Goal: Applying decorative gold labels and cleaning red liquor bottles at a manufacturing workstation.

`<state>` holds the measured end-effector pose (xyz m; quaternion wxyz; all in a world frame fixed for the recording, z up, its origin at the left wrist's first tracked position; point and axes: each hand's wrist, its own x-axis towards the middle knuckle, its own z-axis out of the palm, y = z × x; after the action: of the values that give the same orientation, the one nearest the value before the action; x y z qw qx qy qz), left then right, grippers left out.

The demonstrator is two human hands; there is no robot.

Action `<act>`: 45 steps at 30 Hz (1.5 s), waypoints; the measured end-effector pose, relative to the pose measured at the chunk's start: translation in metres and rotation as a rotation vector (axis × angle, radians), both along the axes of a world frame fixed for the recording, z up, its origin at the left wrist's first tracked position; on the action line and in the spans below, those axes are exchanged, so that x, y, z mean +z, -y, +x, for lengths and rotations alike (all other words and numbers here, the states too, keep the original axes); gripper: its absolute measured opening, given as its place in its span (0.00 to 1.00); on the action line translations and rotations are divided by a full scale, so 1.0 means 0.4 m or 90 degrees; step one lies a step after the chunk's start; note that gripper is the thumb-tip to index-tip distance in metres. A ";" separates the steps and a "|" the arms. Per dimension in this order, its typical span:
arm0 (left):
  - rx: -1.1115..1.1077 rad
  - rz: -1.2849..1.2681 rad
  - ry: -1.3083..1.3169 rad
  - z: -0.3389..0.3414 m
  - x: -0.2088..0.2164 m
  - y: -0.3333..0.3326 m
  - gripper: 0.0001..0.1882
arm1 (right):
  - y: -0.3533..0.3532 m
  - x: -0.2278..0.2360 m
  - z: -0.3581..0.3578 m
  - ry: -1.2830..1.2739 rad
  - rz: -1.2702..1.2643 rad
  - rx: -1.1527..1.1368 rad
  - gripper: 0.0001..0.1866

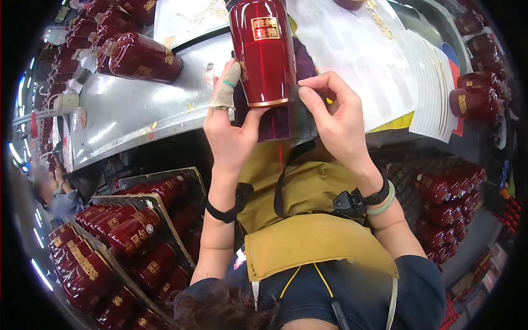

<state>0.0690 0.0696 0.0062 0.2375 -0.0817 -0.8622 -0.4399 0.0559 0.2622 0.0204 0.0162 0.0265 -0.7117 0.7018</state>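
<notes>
In the top middle, a glossy dark red bottle [263,66] with a gold label and a gold rim at its base rests on a dark cloth [269,122]. My left hand [234,126] grips its left side, the thumb under the base. A cream fabric sleeve [225,91] covers one or more of the fingers. My right hand [338,113] is at the bottle's lower right, thumb and forefinger pinched together. A blurred dark grey flat piece [301,113] shows at those fingertips; its kind is unclear.
More red bottles [144,58] stand on the metal table [129,113] at left, and others [477,103] at far right. White sheets [379,66] lie right of the bottle. Crates [159,212] of red bottles flank my lap, and a person [55,190] is at far left.
</notes>
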 end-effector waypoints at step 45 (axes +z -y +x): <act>-0.119 0.408 0.158 -0.020 0.039 0.050 0.46 | -0.109 0.032 -0.033 -0.080 0.059 -0.034 0.06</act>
<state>0.0611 0.0497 0.0218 0.1035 -0.0277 -0.6913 -0.7146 0.0426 0.3058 0.0333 0.0781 0.0522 -0.7416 0.6643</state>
